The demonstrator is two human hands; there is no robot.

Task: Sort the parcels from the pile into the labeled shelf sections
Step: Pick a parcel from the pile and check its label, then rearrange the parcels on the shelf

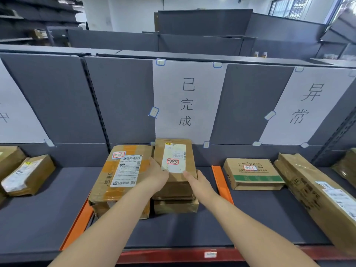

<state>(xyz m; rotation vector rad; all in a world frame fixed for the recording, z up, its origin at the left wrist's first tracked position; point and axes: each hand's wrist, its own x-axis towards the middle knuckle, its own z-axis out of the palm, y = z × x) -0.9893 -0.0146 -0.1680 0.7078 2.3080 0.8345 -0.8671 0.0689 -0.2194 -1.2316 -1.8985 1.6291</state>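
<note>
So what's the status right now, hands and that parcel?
Left hand and right hand both on the stamped parcel. Parcel on a stack under the 已完成 sign. Large taped box close at its left.

Both forearms bare, no sleeves, gloves, rings or watch.

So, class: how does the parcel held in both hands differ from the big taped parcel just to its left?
The held parcel is narrower and sits atop a stack; the taped parcel is broader and lies on the shelf. The left hand and right hand grip only the held parcel. Both are brown cardboard, with white labels and a red-marked sticker.
</note>
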